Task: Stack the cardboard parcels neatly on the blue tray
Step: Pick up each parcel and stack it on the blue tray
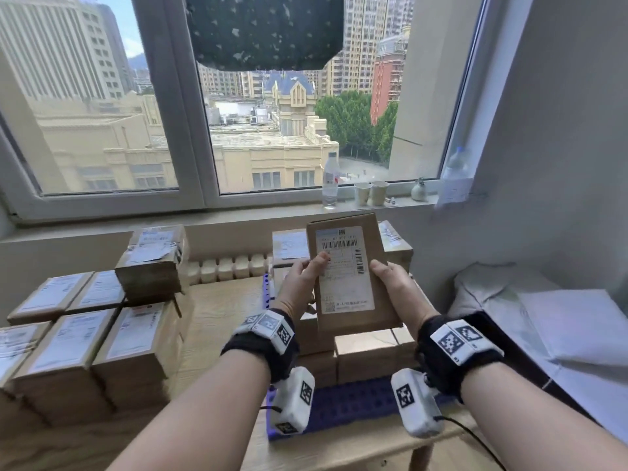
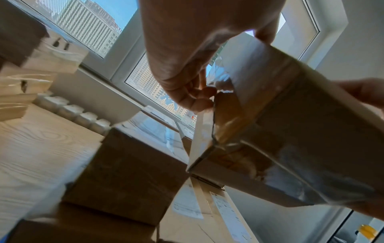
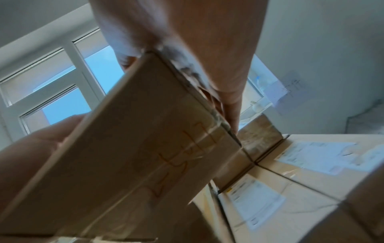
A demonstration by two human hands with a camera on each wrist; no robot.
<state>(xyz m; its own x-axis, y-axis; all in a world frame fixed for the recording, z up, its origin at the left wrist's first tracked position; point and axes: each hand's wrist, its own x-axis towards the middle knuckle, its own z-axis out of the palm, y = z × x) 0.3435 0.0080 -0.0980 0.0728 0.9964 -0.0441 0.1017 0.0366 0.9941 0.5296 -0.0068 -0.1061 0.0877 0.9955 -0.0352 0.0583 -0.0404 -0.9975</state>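
Note:
I hold a flat cardboard parcel [image 1: 350, 273] with a white shipping label in both hands, tilted up above the blue tray [image 1: 343, 402]. My left hand [image 1: 306, 277] grips its left edge with the thumb on the label. My right hand [image 1: 390, 280] grips its right edge. Parcels stacked on the tray [image 1: 367, 351] lie just below and behind the held one. From the left wrist, the parcel [image 2: 290, 139] shows its taped underside, with my fingers [image 2: 193, 97] curled on its edge. From the right wrist, the parcel [image 3: 129, 156] fills the view, its underside marked in orange.
A large pile of labelled parcels [image 1: 85, 334] covers the left of the wooden table [image 1: 217, 311]. A water bottle [image 1: 330, 180] and two paper cups [image 1: 370, 192] stand on the windowsill. White bedding and paper [image 1: 543, 317] lie to the right.

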